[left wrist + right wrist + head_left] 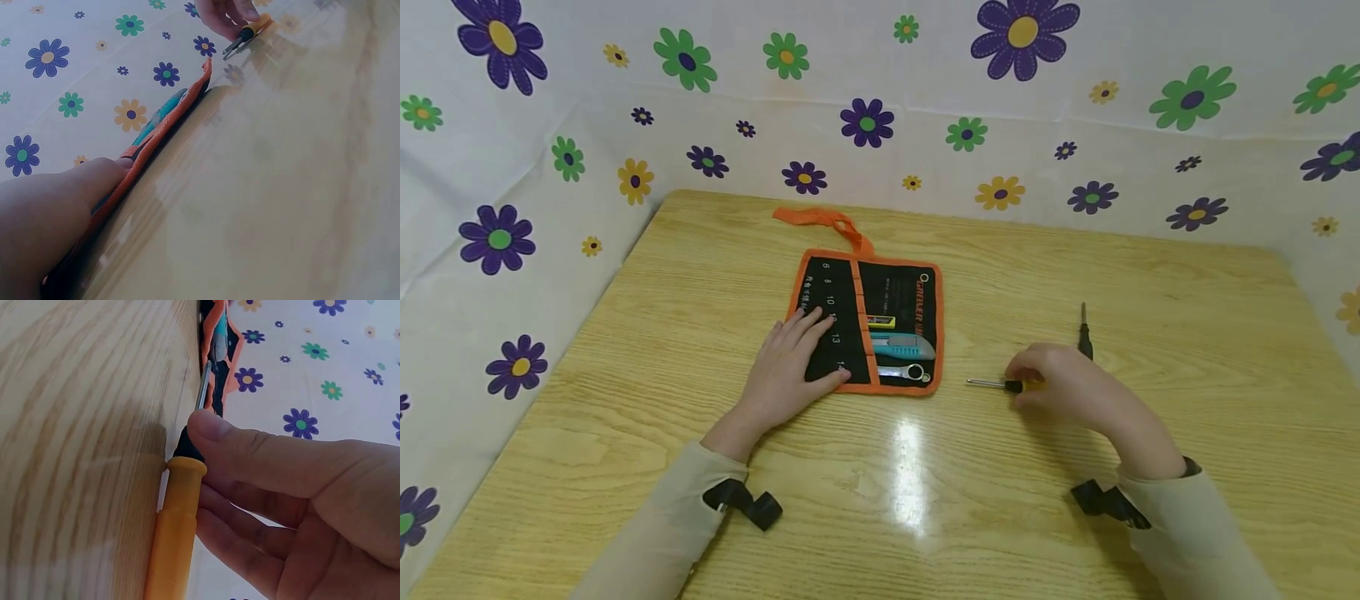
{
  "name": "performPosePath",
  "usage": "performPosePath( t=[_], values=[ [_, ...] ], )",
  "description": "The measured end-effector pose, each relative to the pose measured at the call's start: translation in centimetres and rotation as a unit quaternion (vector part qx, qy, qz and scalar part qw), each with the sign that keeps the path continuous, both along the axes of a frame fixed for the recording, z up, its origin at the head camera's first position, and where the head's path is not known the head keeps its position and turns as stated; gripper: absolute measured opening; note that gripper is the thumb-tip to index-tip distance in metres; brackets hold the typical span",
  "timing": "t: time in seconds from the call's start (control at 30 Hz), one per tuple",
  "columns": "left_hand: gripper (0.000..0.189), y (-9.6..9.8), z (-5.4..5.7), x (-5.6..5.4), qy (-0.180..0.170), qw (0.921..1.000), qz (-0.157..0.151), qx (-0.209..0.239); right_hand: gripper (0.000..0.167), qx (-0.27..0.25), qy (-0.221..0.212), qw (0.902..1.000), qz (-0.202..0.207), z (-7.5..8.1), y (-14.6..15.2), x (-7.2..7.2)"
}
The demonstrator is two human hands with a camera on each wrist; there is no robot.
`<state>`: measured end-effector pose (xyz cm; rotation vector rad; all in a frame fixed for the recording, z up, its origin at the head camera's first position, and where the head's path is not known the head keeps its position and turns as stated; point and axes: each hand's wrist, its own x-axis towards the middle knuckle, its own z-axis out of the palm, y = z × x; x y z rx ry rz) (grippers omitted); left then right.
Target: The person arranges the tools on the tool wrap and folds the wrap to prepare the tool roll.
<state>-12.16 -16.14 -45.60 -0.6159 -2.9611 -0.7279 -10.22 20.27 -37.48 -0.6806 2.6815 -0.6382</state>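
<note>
White cloth [850, 225] printed with purple, green and yellow flowers hangs at the far side and left of a pale wood-grained table [1210, 350]; a streak of glare [908, 475] lies on the near middle of the tabletop. A black tool pouch [895, 292] with orange edging lies flat, slightly left of centre, its orange strap [808, 217] trailing off the far edge. Numbers, 6 at the far end and 13 nearer, run down the left pocket panel. From the pocket, heads pointing right: a small yellow-marked item [882, 322] farthest, then a teal utility knife [902, 346], then a ring-ended wrench [913, 372] nearest. Left hand [782, 358] rests on the near left part of the pouch, fingers spread over the panel, thumb by the near edge; it presses on fabric and grips nothing. Right hand [1067, 383], right of the pouch, pinches a yellow-handled screwdriver [1013, 387] at its black collar, thumb on one side, fingers on the other. Shaft points left; tip near the pouch's right edge but apart from it. Cannot tell whether the handle touches wood. Just beyond the right hand lies a dark-handled tool [1084, 333], thin shaft pointing far. Both sleeves [655, 525] beige, black bands [730, 496] at the cuffs.
</note>
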Motion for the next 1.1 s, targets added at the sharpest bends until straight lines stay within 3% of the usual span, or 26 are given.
performPosePath(
  t=[0.4,1.1],
  values=[
    [0.080,0.0,0.0,0.0,-0.003,1.0000,0.000,-0.001,0.018,0.016,0.022,0.9995,0.013,-1.1,0.2,-0.5],
    [0.080,0.0,0.1,0.1,-0.005,1.0000,0.002,-0.001,0.016,0.007,0.081,0.9967,0.005,-1.0,-0.9,-0.6]
  ],
)
